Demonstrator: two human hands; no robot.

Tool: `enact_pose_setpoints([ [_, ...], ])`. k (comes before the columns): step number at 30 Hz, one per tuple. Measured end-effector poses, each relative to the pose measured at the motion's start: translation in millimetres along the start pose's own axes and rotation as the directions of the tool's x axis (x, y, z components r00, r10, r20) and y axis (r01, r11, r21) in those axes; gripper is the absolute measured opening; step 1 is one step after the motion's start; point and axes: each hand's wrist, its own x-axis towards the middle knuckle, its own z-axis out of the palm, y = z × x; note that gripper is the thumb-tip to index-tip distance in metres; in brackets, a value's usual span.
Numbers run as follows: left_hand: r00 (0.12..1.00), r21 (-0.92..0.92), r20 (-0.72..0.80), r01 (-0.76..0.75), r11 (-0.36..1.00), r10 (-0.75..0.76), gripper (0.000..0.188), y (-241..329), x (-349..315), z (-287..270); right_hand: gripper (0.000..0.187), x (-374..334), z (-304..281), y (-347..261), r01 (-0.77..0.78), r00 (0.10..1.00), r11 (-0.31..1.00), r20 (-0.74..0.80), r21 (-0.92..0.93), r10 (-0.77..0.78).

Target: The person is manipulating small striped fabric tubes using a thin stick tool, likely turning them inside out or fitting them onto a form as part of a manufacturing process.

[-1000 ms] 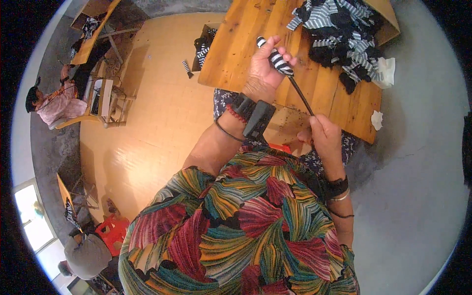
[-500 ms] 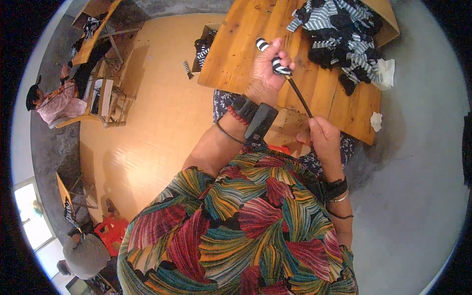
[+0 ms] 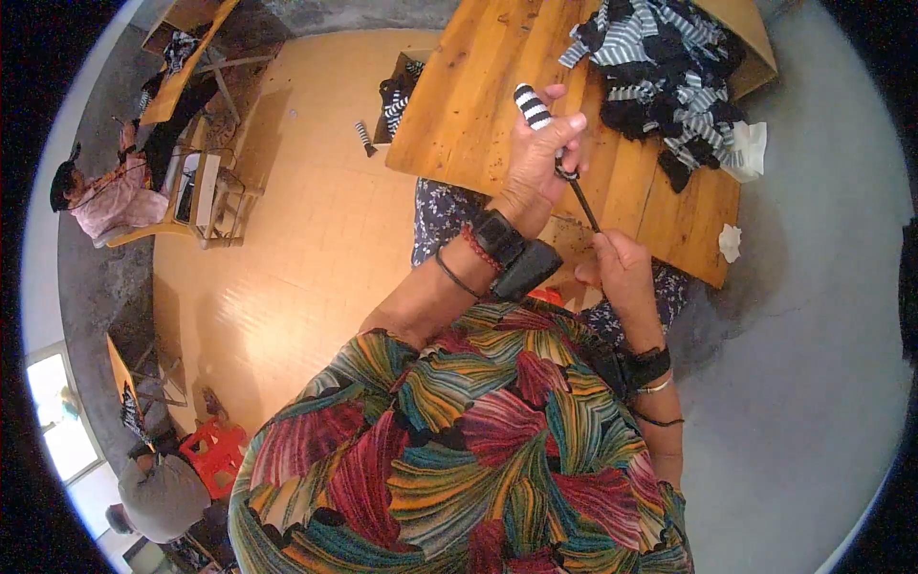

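Here, left hand (image 3: pixel 537 158) gripping striped sock (image 3: pixel 532 105), right hand (image 3: pixel 622 268) pinching dark strip (image 3: pixel 579 196)

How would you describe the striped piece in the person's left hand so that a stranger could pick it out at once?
Start at the wooden table. Above its near edge the left hand holds up a small black-and-white striped tube. Unlike the striped pile at the table's far right, it stands alone, pinched in fingers.
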Motion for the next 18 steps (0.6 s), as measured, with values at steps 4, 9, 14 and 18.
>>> enact_pose_setpoints([
  [4,0.994,-0.017,-0.096,0.047,0.999,-0.048,0.054,-12.1,-6.7,-3.4,0.021,6.4,9.7,-1.6,0.0,1.0,0.996,0.007,0.084,-0.001],
  [9,0.992,-0.002,-0.087,0.093,0.996,-0.093,0.046,-23.5,-16.0,1.5,0.026,9.0,12.4,-11.2,-0.046,0.998,0.99,-0.03,0.132,0.05],
  [14,0.99,-0.035,-0.006,0.143,0.989,-0.143,0.04,-22.8,-26.2,-2.3,0.028,16.1,10.8,-32.3,-0.28,0.96,0.873,0.12,0.399,0.253],
  [18,0.976,-0.191,0.105,0.21,0.959,-0.193,0.035,-16.1,-17.8,-4.5,0.027,12.2,7.8,-45.6,-0.31,0.95,0.837,0.115,0.451,0.29],
])
